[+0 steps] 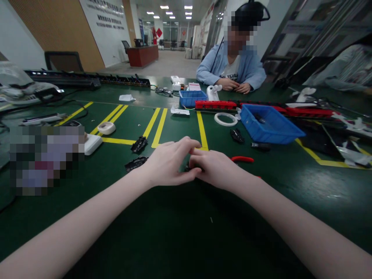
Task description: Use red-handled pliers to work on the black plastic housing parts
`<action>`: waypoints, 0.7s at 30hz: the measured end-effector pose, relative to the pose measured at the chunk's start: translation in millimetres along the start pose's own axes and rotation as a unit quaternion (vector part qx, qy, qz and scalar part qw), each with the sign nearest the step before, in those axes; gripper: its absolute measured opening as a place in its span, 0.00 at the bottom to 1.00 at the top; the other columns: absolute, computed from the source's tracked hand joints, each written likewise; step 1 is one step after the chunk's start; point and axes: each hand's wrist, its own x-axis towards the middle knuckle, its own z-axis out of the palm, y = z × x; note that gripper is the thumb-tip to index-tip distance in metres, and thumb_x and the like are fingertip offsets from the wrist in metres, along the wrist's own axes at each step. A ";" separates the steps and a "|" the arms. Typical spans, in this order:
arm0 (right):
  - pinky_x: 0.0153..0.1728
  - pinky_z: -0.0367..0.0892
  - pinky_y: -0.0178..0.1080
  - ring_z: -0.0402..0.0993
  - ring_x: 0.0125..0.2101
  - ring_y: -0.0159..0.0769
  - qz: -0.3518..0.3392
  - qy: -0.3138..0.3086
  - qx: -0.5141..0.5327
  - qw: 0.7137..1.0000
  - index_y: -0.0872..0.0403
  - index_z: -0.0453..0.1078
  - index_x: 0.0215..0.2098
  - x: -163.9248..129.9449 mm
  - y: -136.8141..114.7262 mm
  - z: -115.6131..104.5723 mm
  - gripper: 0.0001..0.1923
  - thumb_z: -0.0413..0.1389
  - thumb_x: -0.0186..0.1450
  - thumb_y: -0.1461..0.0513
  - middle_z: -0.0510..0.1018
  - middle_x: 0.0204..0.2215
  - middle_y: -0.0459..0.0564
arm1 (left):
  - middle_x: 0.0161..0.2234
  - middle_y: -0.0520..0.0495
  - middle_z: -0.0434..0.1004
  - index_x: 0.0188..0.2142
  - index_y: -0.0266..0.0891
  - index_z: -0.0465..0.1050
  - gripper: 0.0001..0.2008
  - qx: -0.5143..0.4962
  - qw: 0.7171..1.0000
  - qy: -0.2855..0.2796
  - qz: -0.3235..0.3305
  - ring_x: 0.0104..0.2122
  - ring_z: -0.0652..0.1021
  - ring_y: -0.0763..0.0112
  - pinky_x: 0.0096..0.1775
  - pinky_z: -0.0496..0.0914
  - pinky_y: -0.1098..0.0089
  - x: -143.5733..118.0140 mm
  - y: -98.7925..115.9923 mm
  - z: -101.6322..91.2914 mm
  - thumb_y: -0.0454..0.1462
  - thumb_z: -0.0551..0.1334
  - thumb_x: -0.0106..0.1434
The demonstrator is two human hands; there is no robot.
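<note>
My left hand [170, 162] and my right hand [217, 168] meet over the table, fingers curled and touching. Between them a small black part [188, 168] shows only in part; its kind is hidden by the fingers. Both hands are closed around it. Beside my left wrist lie two black moulded plastic pieces, one nearer [135, 163] and one farther off [139, 144]. A red-handled tool [242, 159] lies just beyond my right wrist, mostly covered by it. Farther right are another black piece [237, 135] and a short black tool handle [260, 147].
A large blue bin [270, 133] and a smaller one [193, 101] stand beyond my hands. White ring [226, 119], tape roll [106, 128] and white box [92, 144] lie around. A red strip assembly [216, 105] crosses the back. A person [232, 69] sits opposite.
</note>
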 end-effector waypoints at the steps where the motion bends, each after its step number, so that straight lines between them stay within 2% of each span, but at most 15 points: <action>1: 0.30 0.60 0.37 0.72 0.33 0.37 0.001 -0.002 0.002 1.000 0.55 0.73 0.35 -0.1 0.4 0.0 0.04 0.56 0.62 0.65 0.76 0.37 0.50 | 0.45 0.42 0.72 0.53 0.36 0.60 0.26 -0.008 0.999 -0.041 -0.032 0.36 0.76 0.62 0.36 0.71 0.63 0.8 -7.3 7.2 0.49 0.61 0.63; 3: 0.29 0.61 0.37 0.73 0.33 0.37 -0.001 -0.005 0.011 1.000 0.55 0.73 0.33 -0.7 1.8 0.4 0.03 0.57 0.62 0.66 0.76 0.38 0.50 | 0.50 0.39 0.69 0.57 0.37 0.57 0.34 -0.041 0.991 -0.105 -0.073 0.43 0.75 0.56 0.42 0.72 0.58 -1.2 -19.4 20.0 0.52 0.65 0.59; 4: 0.30 0.61 0.37 0.73 0.34 0.37 -0.002 -0.005 0.019 1.000 0.55 0.73 0.33 -1.1 2.9 0.8 0.03 0.56 0.62 0.66 0.76 0.39 0.50 | 0.52 0.38 0.68 0.57 0.37 0.58 0.36 -0.054 0.988 -0.123 -0.073 0.47 0.73 0.54 0.46 0.71 0.56 -3.2 -23.6 25.1 0.53 0.66 0.58; 6: 0.32 0.63 0.36 0.74 0.36 0.36 -0.005 -0.007 0.037 0.999 0.55 0.73 0.34 -2.6 5.7 1.9 0.05 0.55 0.63 0.67 0.76 0.41 0.50 | 0.54 0.39 0.66 0.55 0.38 0.62 0.32 -0.074 0.986 -0.141 -0.057 0.52 0.70 0.53 0.51 0.68 0.54 -7.0 -28.2 32.6 0.52 0.67 0.58; 9: 0.35 0.66 0.37 0.74 0.37 0.35 -0.006 -0.012 0.064 0.998 0.54 0.74 0.37 -6.3 10.7 2.9 0.07 0.54 0.65 0.67 0.76 0.43 0.50 | 0.50 0.42 0.68 0.50 0.39 0.66 0.22 -0.109 0.982 -0.146 -0.047 0.50 0.69 0.56 0.52 0.67 0.55 -8.5 -29.4 38.3 0.48 0.66 0.62; 13: 0.38 0.69 0.39 0.75 0.38 0.36 -0.014 -0.025 0.100 0.995 0.52 0.76 0.38 -12.4 19.4 1.5 0.09 0.53 0.66 0.67 0.75 0.42 0.50 | 0.45 0.45 0.70 0.44 0.40 0.70 0.15 -0.151 0.977 -0.139 -0.064 0.47 0.71 0.59 0.49 0.68 0.57 -6.5 -30.2 40.6 0.45 0.66 0.63; 18: 0.41 0.70 0.40 0.75 0.38 0.37 -0.019 -0.028 0.144 0.989 0.52 0.76 0.38 -17.2 28.9 3.7 0.09 0.54 0.65 0.67 0.76 0.41 0.50 | 0.46 0.45 0.70 0.47 0.41 0.70 0.16 -0.136 0.979 -0.130 -0.082 0.47 0.72 0.59 0.48 0.69 0.58 -7.0 -28.5 41.1 0.44 0.65 0.63; 21: 0.44 0.70 0.42 0.75 0.40 0.38 0.004 0.002 0.135 0.991 0.53 0.76 0.41 -21.4 23.7 9.5 0.11 0.53 0.65 0.67 0.75 0.44 0.52 | 0.46 0.45 0.71 0.48 0.40 0.69 0.14 -0.112 0.982 -0.115 -0.097 0.46 0.72 0.60 0.47 0.70 0.59 -7.6 -24.7 41.0 0.41 0.63 0.65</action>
